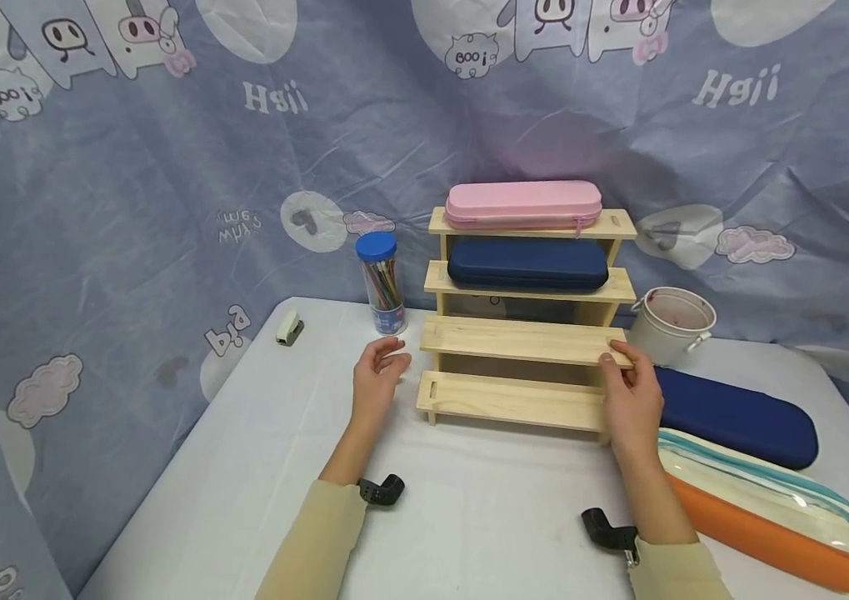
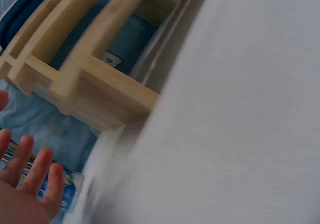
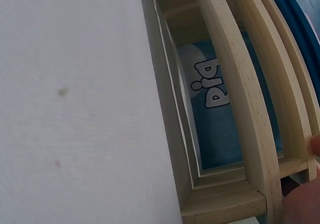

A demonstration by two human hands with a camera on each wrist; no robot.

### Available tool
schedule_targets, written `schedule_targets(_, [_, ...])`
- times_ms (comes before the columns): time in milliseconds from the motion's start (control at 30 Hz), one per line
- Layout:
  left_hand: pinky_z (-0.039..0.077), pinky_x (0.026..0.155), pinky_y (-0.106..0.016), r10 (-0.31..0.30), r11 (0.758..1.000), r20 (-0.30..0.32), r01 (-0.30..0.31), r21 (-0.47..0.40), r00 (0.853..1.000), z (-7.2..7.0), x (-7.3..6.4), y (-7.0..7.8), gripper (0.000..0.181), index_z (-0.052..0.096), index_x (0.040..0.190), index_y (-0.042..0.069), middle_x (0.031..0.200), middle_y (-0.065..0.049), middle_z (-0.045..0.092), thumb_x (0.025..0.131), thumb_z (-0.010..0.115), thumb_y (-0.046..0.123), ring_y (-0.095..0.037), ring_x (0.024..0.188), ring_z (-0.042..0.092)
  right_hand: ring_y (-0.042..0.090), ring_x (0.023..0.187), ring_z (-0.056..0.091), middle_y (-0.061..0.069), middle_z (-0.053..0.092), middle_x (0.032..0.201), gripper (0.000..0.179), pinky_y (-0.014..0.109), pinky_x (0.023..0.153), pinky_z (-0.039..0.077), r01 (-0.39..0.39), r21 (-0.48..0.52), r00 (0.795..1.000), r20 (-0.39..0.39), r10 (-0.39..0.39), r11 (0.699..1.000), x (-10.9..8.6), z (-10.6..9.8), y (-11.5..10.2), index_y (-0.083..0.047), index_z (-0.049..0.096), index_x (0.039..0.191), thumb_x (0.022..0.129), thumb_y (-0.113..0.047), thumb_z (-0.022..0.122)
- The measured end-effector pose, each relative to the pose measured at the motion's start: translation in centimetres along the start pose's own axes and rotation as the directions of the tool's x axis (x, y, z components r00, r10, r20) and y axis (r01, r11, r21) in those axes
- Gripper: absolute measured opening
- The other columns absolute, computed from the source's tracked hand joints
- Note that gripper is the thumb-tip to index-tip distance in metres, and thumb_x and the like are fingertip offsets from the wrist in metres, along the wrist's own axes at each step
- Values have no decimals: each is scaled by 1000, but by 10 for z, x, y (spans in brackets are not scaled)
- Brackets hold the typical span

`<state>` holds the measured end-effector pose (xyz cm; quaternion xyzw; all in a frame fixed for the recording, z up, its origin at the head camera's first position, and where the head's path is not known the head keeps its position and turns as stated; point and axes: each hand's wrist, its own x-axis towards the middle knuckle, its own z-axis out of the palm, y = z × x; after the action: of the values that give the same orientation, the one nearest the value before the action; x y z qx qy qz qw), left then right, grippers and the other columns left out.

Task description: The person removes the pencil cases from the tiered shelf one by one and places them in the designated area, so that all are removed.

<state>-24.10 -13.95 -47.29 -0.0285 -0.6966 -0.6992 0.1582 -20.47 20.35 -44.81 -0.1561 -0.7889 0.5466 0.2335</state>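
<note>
A stepped wooden rack (image 1: pixel 511 397) stands on the white table, its boards rising toward the back. My right hand (image 1: pixel 634 402) pinches the right end of its second board from the bottom, thumb at the front edge. Just off the rack's left side is my left hand (image 1: pixel 377 382), fingers loosely bent and holding nothing; the left wrist view shows its fingers (image 2: pixel 37 174) spread. On the top board lies a pink case (image 1: pixel 523 202), and a dark blue case (image 1: pixel 527 263) is on the board beneath. The two lower boards carry nothing.
Behind the left hand are a blue-lidded tube of pencils (image 1: pixel 387 287) and a small stapler (image 1: pixel 290 328). A white bucket (image 1: pixel 671 321), a navy case (image 1: pixel 739 417) and an orange clear-topped case (image 1: pixel 776 529) sit on the right. Printed curtain (image 1: pixel 364 150) hangs behind.
</note>
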Motion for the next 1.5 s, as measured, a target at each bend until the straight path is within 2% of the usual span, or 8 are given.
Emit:
schedule_targets(133, [52, 84, -35, 122, 992, -46, -121, 27, 991, 1, 15, 20, 33, 59, 117, 3, 114, -10, 64, 87, 71, 13, -23, 101, 61, 14, 84, 50, 6, 60, 93, 37, 25, 66, 37, -9, 4, 1000, -1, 9, 1000, 0, 0, 0, -30, 59, 129, 95, -44, 57])
schedule_targets(333, [48, 91, -45, 255, 967, 37, -255, 15, 966, 11, 40, 52, 37, 59, 120, 0, 117, -11, 62, 87, 72, 12, -36, 110, 55, 13, 85, 51, 3, 62, 99, 37, 24, 66, 38, -27, 29, 1000, 2, 27, 999, 0, 0, 0, -31, 59, 129, 95, -44, 58])
schedule_targets(667, [44, 98, -43, 276, 955, 168, -290, 63, 946, 35, 64, 89, 47, 56, 125, 0, 123, -16, 58, 83, 76, 10, -34, 114, 53, 14, 85, 50, 3, 63, 99, 36, 23, 64, 39, -36, 64, 999, 6, 36, 997, -1, 2, 1, -31, 60, 128, 94, -42, 60])
schedule_targets(900, [40, 100, -43, 295, 872, 262, -371, 319, 919, 47, 74, 100, 52, 56, 130, 12, 126, -2, 57, 83, 75, 27, -21, 119, 50, 13, 93, 52, 3, 64, 112, 39, 19, 70, 41, -50, 59, 999, 13, 49, 997, -4, -1, 1, -30, 59, 130, 93, -43, 60])
schedule_targets(1067, [41, 102, -36, 233, 919, 350, -323, 226, 907, 56, 81, 107, 58, 51, 135, 13, 132, -6, 52, 84, 76, 25, -24, 123, 48, 13, 97, 53, 4, 64, 118, 39, 18, 74, 42, -45, 53, 999, 6, 44, 998, -3, -1, 4, -32, 58, 131, 93, -44, 60])
schedule_targets(1200, [43, 100, -38, 173, 965, 369, -232, 123, 913, 61, 84, 112, 61, 50, 136, 14, 134, -11, 50, 83, 77, 20, -28, 122, 50, 12, 102, 53, 4, 61, 125, 39, 17, 79, 42, -31, 56, 999, 13, 30, 998, -3, 0, 5, -32, 56, 132, 95, -43, 58])
schedule_targets(1300, [44, 100, -37, 157, 974, 365, -204, 95, 918, 64, 86, 114, 63, 51, 136, 14, 132, -10, 51, 81, 80, 21, -26, 120, 51, 12, 103, 52, 3, 59, 128, 40, 17, 81, 42, -22, 54, 1000, 14, 21, 998, -2, 1, 4, -32, 56, 133, 95, -43, 57])
schedule_targets(1500, [44, 99, -34, 123, 967, 369, -195, 164, 921, 69, 92, 115, 71, 50, 137, 15, 130, -6, 51, 75, 84, 23, -20, 119, 51, 12, 101, 52, 4, 61, 125, 39, 17, 80, 41, -6, 48, 1000, 5, 6, 999, -1, 2, 3, -31, 57, 132, 95, -43, 58])
